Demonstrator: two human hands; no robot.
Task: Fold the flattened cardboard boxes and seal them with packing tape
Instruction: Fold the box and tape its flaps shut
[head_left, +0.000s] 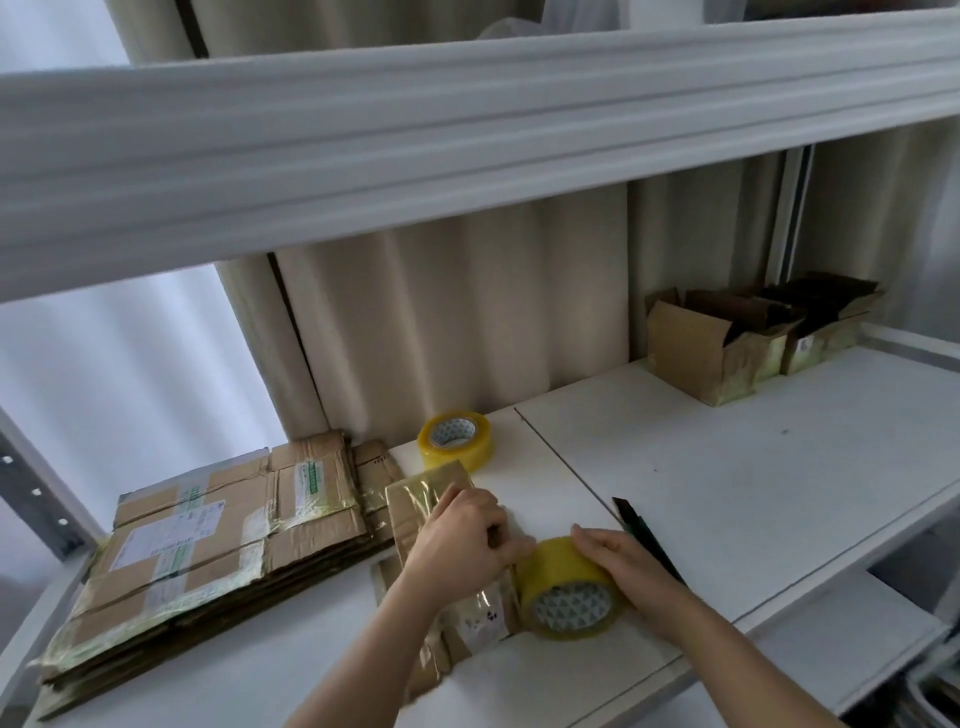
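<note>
On the white desk (675, 467), a small brown cardboard box (441, 506), partly wrapped in glossy clear tape, lies near the front edge under both hands. The left hand (457, 545) rests on top of the box with its fingers curled, pinching at the tape where it leaves the roll. The right hand (623, 566) grips a yellowish roll of clear packing tape (569, 595), fingers curved over the top of the roll, which stands on edge just right of the box and touches it. A dark green-and-black utility knife (641, 530) lies on the desk just beyond the right hand, partly hidden by it.

A second yellowish roll of packing tape (456, 440) lies flat farther back, just beyond the box. To the left sits a stack of flattened brown cardboard boxes (208, 545) with old labels and tape strips on them. At the far right, a row of folded brown cardboard boxes (727, 343) stands with top flaps open, against the pale beige curtain (467, 312). A white shelf beam (467, 135) crosses overhead.
</note>
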